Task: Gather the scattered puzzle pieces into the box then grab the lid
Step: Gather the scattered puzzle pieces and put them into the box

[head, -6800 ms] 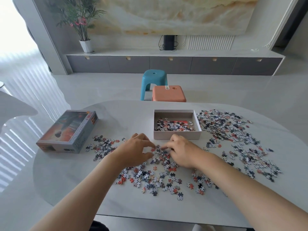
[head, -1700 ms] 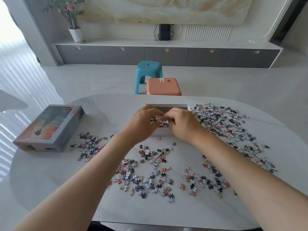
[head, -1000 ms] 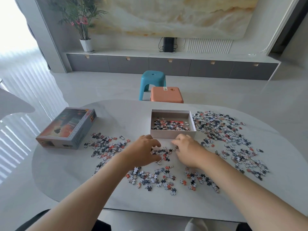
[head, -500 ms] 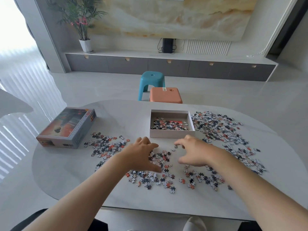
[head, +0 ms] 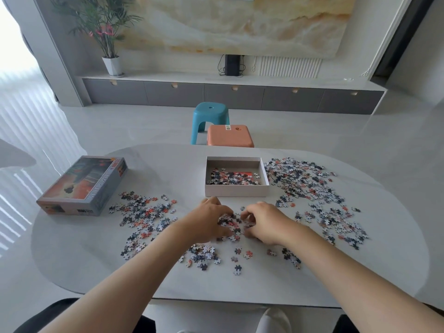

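Pale glossy floor (head: 312, 131), grey low cabinet (head: 233, 96), marble wall panel (head: 240, 22), potted plant (head: 105, 32).

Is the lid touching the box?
Apart. The head view shows the lid lying far left of the box, with a bare stretch of table between them.

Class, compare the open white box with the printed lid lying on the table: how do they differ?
The open white box has plain walls; the printed lid bears a colourful picture. The box faces up, pieces inside; the lid lies picture-up, its inside hidden. The box sits centre; the lid sits far left. Both are rectangular and rest on the table.
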The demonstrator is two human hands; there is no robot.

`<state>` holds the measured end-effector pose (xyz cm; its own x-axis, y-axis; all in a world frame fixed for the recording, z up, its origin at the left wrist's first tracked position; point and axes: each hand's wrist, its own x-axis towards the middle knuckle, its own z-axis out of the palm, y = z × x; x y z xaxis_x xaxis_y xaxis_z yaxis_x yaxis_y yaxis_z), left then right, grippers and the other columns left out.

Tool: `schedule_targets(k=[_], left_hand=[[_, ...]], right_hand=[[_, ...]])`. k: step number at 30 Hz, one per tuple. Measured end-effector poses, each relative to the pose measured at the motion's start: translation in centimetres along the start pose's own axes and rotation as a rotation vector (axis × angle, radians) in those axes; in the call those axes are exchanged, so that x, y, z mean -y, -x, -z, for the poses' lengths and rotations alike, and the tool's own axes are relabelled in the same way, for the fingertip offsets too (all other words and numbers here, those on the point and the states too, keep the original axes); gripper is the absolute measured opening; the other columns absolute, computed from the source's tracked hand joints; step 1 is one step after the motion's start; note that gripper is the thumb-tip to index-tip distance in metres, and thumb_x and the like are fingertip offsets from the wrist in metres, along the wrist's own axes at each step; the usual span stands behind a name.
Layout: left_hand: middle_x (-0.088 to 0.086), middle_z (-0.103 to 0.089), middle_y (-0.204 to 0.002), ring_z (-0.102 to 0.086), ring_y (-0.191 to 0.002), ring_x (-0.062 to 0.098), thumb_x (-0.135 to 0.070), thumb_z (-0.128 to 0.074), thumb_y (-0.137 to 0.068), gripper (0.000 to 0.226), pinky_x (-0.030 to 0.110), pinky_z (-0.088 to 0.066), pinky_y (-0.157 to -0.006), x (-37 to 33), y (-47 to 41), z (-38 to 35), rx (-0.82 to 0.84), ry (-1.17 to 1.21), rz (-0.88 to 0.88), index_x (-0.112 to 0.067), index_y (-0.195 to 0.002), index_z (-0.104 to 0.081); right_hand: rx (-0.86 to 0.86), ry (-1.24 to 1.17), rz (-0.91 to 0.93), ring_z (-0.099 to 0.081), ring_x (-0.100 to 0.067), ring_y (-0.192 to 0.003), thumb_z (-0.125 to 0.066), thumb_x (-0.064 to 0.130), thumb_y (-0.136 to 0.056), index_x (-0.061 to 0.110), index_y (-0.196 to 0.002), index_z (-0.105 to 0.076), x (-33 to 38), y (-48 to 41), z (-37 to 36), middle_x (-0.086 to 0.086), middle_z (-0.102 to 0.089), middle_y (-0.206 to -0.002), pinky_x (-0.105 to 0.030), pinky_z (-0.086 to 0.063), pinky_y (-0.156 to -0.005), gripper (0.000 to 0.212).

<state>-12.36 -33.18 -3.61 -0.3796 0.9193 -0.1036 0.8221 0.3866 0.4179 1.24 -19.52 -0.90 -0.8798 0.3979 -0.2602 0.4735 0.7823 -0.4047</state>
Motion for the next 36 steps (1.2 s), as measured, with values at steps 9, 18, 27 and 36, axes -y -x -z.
schedule_targets(k=[9,18,27,36], left_hand=[[-0.008,-0.034,-0.136,-0.036,-0.122,0.014,-0.066,-0.071,-0.067,0.095,0.039,-0.04,-0.106,1.9,1.7,2.6,0.113,-0.172,0.087,-0.035,-0.146,-0.03],[-0.002,-0.05,-0.115,-0.056,-0.09,0.012,-0.034,-0.07,-0.084,0.042,0.022,-0.045,-0.089,0.6,-0.1,1.3,-0.008,0.023,0.072,-0.025,-0.123,-0.06],[-0.003,-0.052,-0.116,-0.054,-0.089,0.01,-0.029,-0.065,-0.086,0.033,0.019,-0.04,-0.082,0.2,-0.4,1.5,-0.061,0.051,0.054,-0.024,-0.118,-0.059],[0.0,-0.057,-0.101,-0.053,-0.084,0.013,-0.024,-0.074,-0.078,0.026,0.024,-0.046,-0.081,0.4,-1.3,1.3,-0.095,0.011,0.12,-0.018,-0.103,-0.071]], right_hand=[[0.098,0.15,-0.046,-0.051,-0.024,-0.119,-0.078,0.062,-0.067,0.023,-0.147,-0.036,0.9,-1.2,0.9,-0.003,-0.036,-0.141,-0.04,-0.046,-0.1,0.098],[0.035,0.001,-0.014,-0.053,-0.024,-0.114,-0.085,0.042,-0.069,0.024,-0.139,-0.048,1.9,-2.8,-0.6,-0.003,-0.043,-0.131,-0.034,-0.045,-0.097,0.081],[-0.023,-0.054,0.05,-0.054,-0.016,-0.094,-0.083,0.032,-0.074,0.024,-0.112,-0.066,2.0,-3.4,-0.4,0.003,-0.049,-0.109,-0.026,-0.042,-0.079,0.042],[-0.059,-0.056,0.063,-0.063,-0.019,-0.073,-0.073,0.026,-0.08,0.018,-0.078,-0.074,2.3,-4.3,-0.3,-0.001,-0.07,-0.077,-0.027,-0.047,-0.057,0.008]])
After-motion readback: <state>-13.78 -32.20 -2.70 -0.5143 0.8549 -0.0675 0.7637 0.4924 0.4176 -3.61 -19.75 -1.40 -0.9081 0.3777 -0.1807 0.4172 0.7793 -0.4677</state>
